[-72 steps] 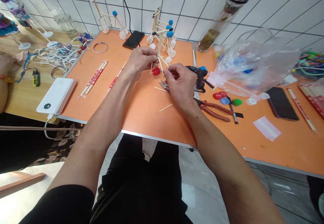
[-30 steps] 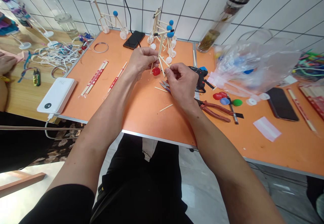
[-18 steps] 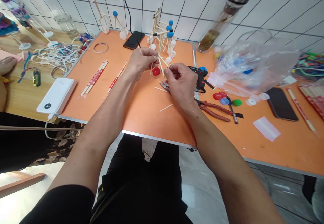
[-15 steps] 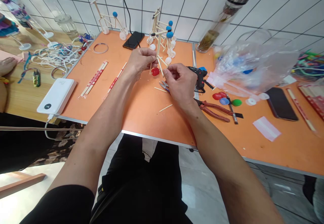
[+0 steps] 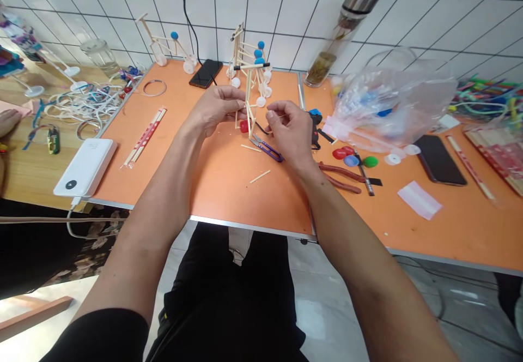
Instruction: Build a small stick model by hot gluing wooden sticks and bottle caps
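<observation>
My left hand pinches a small frame of thin wooden sticks, which stands upright and has a dark-tipped crossbar on top. A red bottle cap sits low beside the frame. Just right of the frame, my right hand is closed, thumb against fingertips; whatever it may hold is too small to make out. Thread snips with purple handles lie beneath the hands, their tips near the frame's foot. Short cut sticks are on the orange table. Behind stand finished-looking stick bicycles with blue balls and white wheels.
Red-handled pliers, a glue gun and coloured caps lie to the right. Farther right are a plastic bag and a phone. A power bank and wrapped chopsticks lie left. A tall tea bottle stands behind.
My right hand has drawn back from the stick frame to the right, so more of the snips shows. My left hand keeps hold of the frame. The whole view has shifted slightly.
</observation>
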The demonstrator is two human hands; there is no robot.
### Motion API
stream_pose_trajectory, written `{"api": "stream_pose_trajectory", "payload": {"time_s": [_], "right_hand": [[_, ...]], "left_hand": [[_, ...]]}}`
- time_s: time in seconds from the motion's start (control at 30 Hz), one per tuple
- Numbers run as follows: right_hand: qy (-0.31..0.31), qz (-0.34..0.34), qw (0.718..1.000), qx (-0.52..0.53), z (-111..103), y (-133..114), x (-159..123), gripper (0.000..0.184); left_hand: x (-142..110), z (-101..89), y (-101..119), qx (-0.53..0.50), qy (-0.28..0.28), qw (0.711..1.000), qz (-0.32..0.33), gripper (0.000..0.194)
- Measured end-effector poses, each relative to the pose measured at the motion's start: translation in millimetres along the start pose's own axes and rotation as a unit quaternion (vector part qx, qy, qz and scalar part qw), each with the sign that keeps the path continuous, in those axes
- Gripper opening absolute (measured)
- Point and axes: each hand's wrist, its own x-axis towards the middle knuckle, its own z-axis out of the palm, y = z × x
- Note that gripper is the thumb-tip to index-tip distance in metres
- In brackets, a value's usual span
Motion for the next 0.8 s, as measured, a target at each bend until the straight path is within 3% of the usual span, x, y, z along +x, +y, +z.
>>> {"api": "stream_pose_trajectory", "payload": {"time_s": [0.37, 0.67, 0.8], "right_hand": [[-0.058, -0.018, 0.998, 0.017, 2, -6, -2, 0.025], [-0.064, 0.011, 0.997, 0.053, 2, -9, -2, 0.026], [-0.064, 0.021, 0.995, 0.067, 2, -5, 1, 0.023]], "left_hand": [[-7, 9.1, 1, 0.005, -0.077, 0.997, -0.017, 0.013], [-4, 9.7, -1, 0.023, -0.083, 0.996, 0.009, 0.009], [-8, 8.7, 6, 0.014, -0.057, 0.998, 0.009, 0.016]]}}
